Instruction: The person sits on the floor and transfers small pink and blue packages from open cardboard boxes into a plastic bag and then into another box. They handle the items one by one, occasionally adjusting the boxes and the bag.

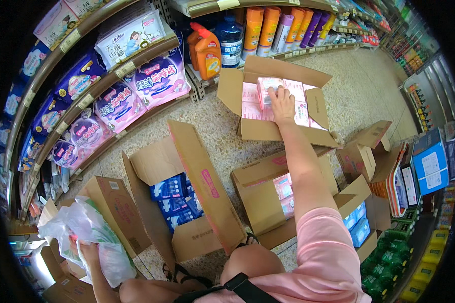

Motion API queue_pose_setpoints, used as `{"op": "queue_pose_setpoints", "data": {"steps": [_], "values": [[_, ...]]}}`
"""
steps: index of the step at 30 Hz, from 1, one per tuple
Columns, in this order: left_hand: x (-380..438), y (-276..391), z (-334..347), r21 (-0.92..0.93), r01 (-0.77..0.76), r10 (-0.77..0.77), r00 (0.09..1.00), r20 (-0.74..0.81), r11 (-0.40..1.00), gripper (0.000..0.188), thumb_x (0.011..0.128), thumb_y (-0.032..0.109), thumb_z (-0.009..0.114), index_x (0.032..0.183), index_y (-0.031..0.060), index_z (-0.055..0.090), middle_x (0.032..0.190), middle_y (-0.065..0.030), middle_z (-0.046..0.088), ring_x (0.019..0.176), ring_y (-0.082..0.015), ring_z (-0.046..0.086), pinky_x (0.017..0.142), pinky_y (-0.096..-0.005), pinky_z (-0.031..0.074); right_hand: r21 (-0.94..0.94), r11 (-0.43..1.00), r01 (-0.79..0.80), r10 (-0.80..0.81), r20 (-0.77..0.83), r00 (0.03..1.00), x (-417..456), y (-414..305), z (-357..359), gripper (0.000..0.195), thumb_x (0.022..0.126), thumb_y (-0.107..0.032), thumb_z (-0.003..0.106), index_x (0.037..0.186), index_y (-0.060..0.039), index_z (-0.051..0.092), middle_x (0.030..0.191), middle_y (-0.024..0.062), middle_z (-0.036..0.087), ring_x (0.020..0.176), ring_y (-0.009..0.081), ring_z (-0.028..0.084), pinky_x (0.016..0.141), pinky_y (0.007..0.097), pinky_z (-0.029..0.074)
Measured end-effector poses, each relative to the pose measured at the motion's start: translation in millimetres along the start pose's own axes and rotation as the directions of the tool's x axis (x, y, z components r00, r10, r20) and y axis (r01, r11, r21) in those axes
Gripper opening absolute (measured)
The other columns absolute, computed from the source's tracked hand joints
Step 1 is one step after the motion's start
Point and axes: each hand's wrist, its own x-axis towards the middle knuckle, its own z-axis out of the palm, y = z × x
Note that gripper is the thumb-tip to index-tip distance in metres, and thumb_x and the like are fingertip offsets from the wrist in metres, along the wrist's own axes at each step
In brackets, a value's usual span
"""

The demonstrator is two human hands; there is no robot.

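My right hand [283, 104] reaches into an open cardboard box [261, 130] on the floor, its fingers gripping a pink-and-white pack [267, 88]. This pack sits on top of other pink-and-white packs [302, 113] that fill the box in rows. Low on the left, my left hand [88, 252] holds a crumpled white plastic bag [113, 261] with green print. Translucent folds of the bag partly cover those fingers, and something reddish shows beside them. Behind the bag stands a brown carton [117, 216].
Open cartons surround my knees: one with dark-blue packs [172, 208], one with pink packs [284, 187], one with light-blue packs [360, 235]. Shelves of sanitary products [159, 79] curve along the left. Cleaner bottles [208, 53] and spray cans [269, 26] line the far shelf. Green bottles [386, 261] stand at right.
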Motion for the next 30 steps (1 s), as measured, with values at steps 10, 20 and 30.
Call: {"op": "queue_pose_setpoints", "data": {"steps": [10,20,30], "values": [[22.9,-36.5,4.8,-0.650,0.380,-0.298,0.924,0.238,0.658,0.053,0.080,0.020,0.063,0.126,0.0011,0.047,0.113,-0.0140,0.055,0.097,-0.0263,0.056,0.084,-0.0391,0.046,0.377,0.841,-0.388,0.272,0.325,0.906,-2.7,-23.0,-9.6,0.074,0.075,-0.051,0.070,0.118,0.0056,0.048,0.131,0.0298,0.040,0.110,0.0410,0.049,0.095,0.0447,0.043],[38.9,119.7,-33.0,-0.826,0.424,-0.210,0.905,0.370,0.371,0.051,0.091,0.039,0.053,0.127,0.0029,0.053,0.125,-0.0130,0.053,0.109,-0.0260,0.054,0.093,-0.0396,0.044,0.983,-0.172,-0.059,0.730,0.167,0.663,-23.2,3.8,-106.5,0.085,0.062,-0.015,0.079,0.132,0.0026,0.035,0.121,0.0203,0.048,0.114,0.0297,0.048,0.098,0.0392,0.040],[52.8,162.9,-13.7,-0.816,0.486,-0.023,0.863,0.505,0.313,0.057,0.091,0.047,0.051,0.132,0.0072,0.049,0.128,-0.0089,0.052,0.112,-0.0219,0.051,0.095,-0.0363,0.041,0.971,-0.233,0.045,0.901,0.198,0.386,-305.7,161.0,-236.0,0.066,0.082,-0.025,0.064,0.138,-0.0061,0.035,0.134,0.0095,0.047,0.122,0.0245,0.049,0.103,0.0394,0.040]]}}
